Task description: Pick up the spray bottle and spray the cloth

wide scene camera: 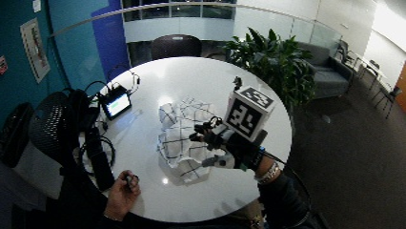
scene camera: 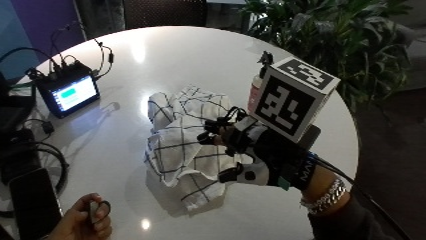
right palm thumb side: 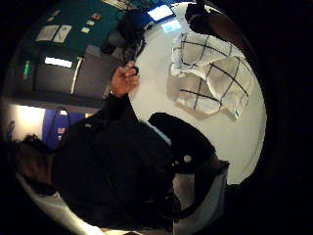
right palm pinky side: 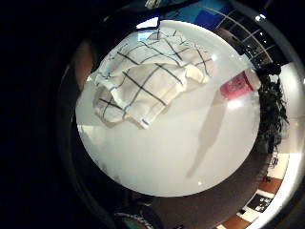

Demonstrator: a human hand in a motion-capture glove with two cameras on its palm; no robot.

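Observation:
A white cloth (scene camera: 186, 135) with dark check lines lies crumpled in the middle of the round white table (scene camera: 166, 55). My gloved right hand (scene camera: 256, 150) hovers just beside the cloth's near right edge, fingers relaxed and slightly spread, holding nothing. The pink spray bottle (scene camera: 256, 89) with a black nozzle stands behind the hand, toward the table's right edge, mostly hidden. In the little finger side palm view the cloth (right palm pinky side: 143, 81) and the bottle (right palm pinky side: 238, 86) rest apart on the table (right palm pinky side: 157, 157). The thumb side palm view also shows the cloth (right palm thumb side: 210, 73).
A small device with a lit screen (scene camera: 66, 92) and cables sit at the table's left side, with a dark phone (scene camera: 33, 200) nearer. A bare left hand (scene camera: 86, 217) holds a small dark object at the near edge. A leafy plant (scene camera: 333, 35) stands beyond the table.

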